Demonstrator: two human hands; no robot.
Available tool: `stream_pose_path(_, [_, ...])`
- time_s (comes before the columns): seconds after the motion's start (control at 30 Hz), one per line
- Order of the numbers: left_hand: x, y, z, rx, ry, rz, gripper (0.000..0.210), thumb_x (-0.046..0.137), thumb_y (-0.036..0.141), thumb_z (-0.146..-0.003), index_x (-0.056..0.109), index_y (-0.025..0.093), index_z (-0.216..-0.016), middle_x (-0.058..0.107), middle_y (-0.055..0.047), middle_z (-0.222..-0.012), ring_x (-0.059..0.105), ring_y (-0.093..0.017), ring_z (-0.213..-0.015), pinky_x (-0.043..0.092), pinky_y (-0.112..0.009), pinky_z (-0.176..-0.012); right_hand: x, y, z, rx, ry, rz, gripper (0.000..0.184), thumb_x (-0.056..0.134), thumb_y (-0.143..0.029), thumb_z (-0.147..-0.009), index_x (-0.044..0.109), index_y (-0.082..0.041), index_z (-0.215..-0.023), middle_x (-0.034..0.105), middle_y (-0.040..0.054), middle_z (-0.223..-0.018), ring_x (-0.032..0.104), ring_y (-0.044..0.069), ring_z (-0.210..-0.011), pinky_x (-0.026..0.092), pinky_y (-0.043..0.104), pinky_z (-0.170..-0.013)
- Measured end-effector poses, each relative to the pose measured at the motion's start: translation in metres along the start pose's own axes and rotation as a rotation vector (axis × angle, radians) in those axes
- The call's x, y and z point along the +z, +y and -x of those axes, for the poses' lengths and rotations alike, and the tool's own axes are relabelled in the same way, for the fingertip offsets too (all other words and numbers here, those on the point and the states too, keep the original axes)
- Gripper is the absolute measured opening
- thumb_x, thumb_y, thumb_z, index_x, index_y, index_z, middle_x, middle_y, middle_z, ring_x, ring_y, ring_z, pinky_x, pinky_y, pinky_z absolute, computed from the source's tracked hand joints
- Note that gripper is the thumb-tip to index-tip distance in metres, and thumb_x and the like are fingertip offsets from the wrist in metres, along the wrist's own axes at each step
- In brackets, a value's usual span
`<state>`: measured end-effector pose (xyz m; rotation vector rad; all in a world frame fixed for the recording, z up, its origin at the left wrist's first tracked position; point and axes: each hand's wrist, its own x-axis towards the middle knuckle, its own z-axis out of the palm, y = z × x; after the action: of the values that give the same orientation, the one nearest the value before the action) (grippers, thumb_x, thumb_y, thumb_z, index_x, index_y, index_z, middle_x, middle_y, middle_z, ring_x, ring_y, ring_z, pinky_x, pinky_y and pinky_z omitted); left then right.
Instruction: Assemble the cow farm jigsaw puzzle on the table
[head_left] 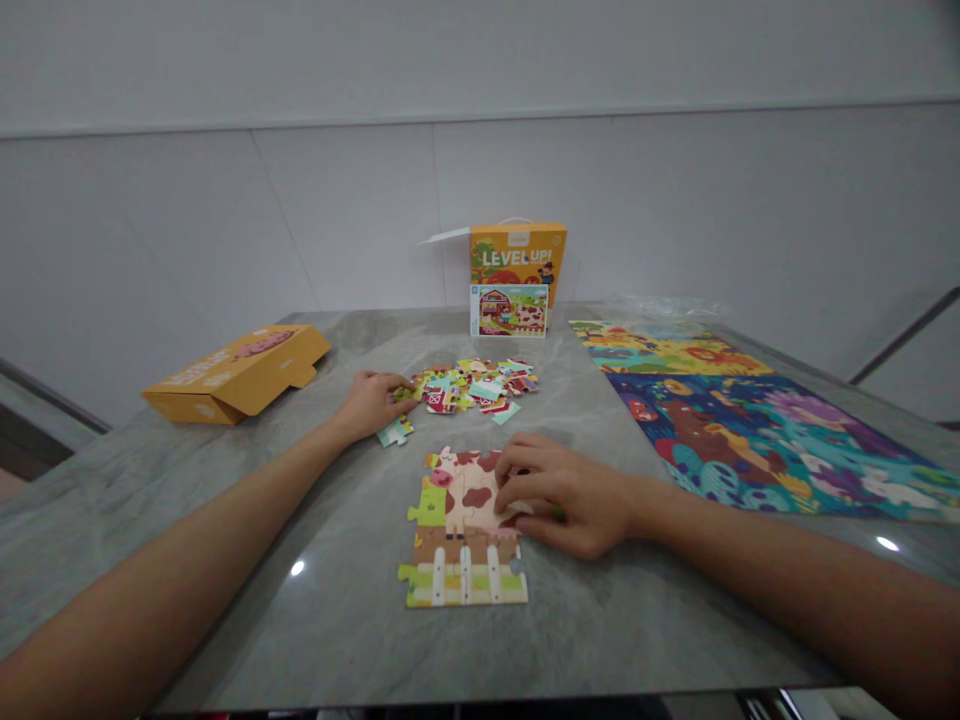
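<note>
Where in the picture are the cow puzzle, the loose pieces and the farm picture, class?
Cow puzzle (477, 537): head view, brown ground below the cow.
Loose pieces (487, 388): head view, a pale piece mid-pile.
Farm picture (510, 312): head view, middle of its printed scene.

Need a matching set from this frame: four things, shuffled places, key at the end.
Things
1. Left hand
2. Right hand
3. Picture card
4. Lying orange box

Places
A. Over the right side of the joined cow section
B. Farthest left of the four
C. In front of the upright LEVEL UP! box
D. At the left edge of the loose-piece pile

Pairs: 1-D, 2-A, 3-C, 4-B
</note>
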<state>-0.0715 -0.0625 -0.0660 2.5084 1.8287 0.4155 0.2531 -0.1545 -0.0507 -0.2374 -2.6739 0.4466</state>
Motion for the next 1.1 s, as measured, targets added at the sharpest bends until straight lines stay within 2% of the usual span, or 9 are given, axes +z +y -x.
stream_pose_path(0.1, [-0.003,0.001,-0.001,-0.04,0.031,0.028,0.034,0.058,0.047,-0.084,0.071,0.024,-0.106,0.074,-0.004,-0.111,0.064,-0.024,-0.108,0.036,-0.039,-0.106,0.001,0.001,0.0,-0.01,0.011,-0.004,0.02,0.055,-0.021,-0.087,0.068,-0.016,-0.101,0.062,0.0113,-0.101,0.057,0.023,-0.1,0.046,0.044,-0.092])
stream_pose_path(0.27, [-0.008,0.007,0.003,-0.084,0.086,0.049,0.051,0.065,0.047,-0.079,0.063,0.021,-0.122,0.073,-0.005,-0.107,0.062,-0.026,-0.107,0.041,-0.038,-0.102,0.001,0.001,0.001,0.003,-0.002,-0.002,0.02,0.055,-0.023,-0.087,0.068,-0.017,-0.101,0.062,0.0111,-0.102,0.056,0.023,-0.1,0.045,0.045,-0.092])
stream_pose_path(0.43, [-0.019,0.012,0.01,0.037,0.235,-0.074,0.051,0.065,0.04,-0.08,0.059,0.02,-0.126,0.067,-0.009,-0.115,0.055,-0.027,-0.112,0.038,-0.039,-0.104,0.0,0.001,0.001,-0.004,0.001,-0.007,0.019,0.056,-0.022,-0.088,0.068,-0.016,-0.101,0.062,0.0108,-0.099,0.057,0.023,-0.102,0.045,0.044,-0.093])
stream_pose_path(0.53, [-0.026,0.014,0.014,0.098,0.273,-0.111,0.05,0.062,0.04,-0.082,0.058,0.022,-0.128,0.066,-0.008,-0.114,0.052,-0.028,-0.112,0.039,-0.039,-0.102,0.0,0.0,0.0,0.0,-0.007,0.006,0.019,0.056,-0.022,-0.088,0.068,-0.017,-0.101,0.062,0.0113,-0.102,0.056,0.023,-0.101,0.045,0.044,-0.093])
stream_pose_path(0.6, [-0.028,0.014,0.016,0.101,0.262,-0.149,0.051,0.06,0.042,-0.082,0.058,0.021,-0.128,0.065,-0.009,-0.114,0.052,-0.029,-0.111,0.039,-0.04,-0.101,-0.001,0.0,0.0,0.001,-0.012,0.009,0.019,0.056,-0.021,-0.087,0.068,-0.017,-0.102,0.062,0.0113,-0.103,0.056,0.023,-0.101,0.045,0.044,-0.093])
stream_pose_path(0.8, [-0.031,0.012,0.017,-0.058,0.135,-0.243,0.057,0.058,0.049,-0.082,0.06,0.017,-0.129,0.066,-0.013,-0.114,0.052,-0.035,-0.11,0.042,-0.045,-0.095,0.0,0.0,0.001,-0.001,0.002,0.003,0.02,0.056,-0.022,-0.087,0.069,-0.017,-0.101,0.062,0.0108,-0.1,0.056,0.023,-0.101,0.045,0.042,-0.092])
stream_pose_path(0.9, [-0.032,0.014,0.018,-0.074,0.106,-0.245,0.06,0.058,0.05,-0.081,0.059,0.017,-0.131,0.064,-0.015,-0.119,0.052,-0.036,-0.113,0.042,-0.046,-0.095,0.001,0.001,0.001,0.01,0.016,0.022,0.017,0.058,-0.022,-0.086,0.069,-0.017,-0.098,0.063,0.0104,-0.1,0.057,0.022,-0.097,0.045,0.042,-0.09])
stream_pose_path(1.0, [-0.033,0.019,0.019,-0.055,0.132,-0.254,0.058,0.058,0.047,-0.081,0.058,0.019,-0.132,0.064,-0.014,-0.121,0.052,-0.035,-0.114,0.043,-0.045,-0.095,0.002,0.003,0.001,0.042,0.063,0.053,0.012,0.058,-0.022,-0.086,0.068,-0.016,-0.089,0.065,0.0091,-0.092,0.057,0.021,-0.09,0.045,0.04,-0.085])
stream_pose_path(1.1, [-0.034,0.023,0.02,-0.066,0.122,-0.286,0.057,0.056,0.048,-0.082,0.059,0.02,-0.131,0.064,-0.014,-0.121,0.052,-0.035,-0.115,0.043,-0.045,-0.093,0.002,0.006,0.001,0.144,0.17,0.123,0.014,0.056,-0.02,-0.089,0.067,-0.016,-0.082,0.065,0.0074,-0.083,0.056,0.02,-0.084,0.044,0.038,-0.081])
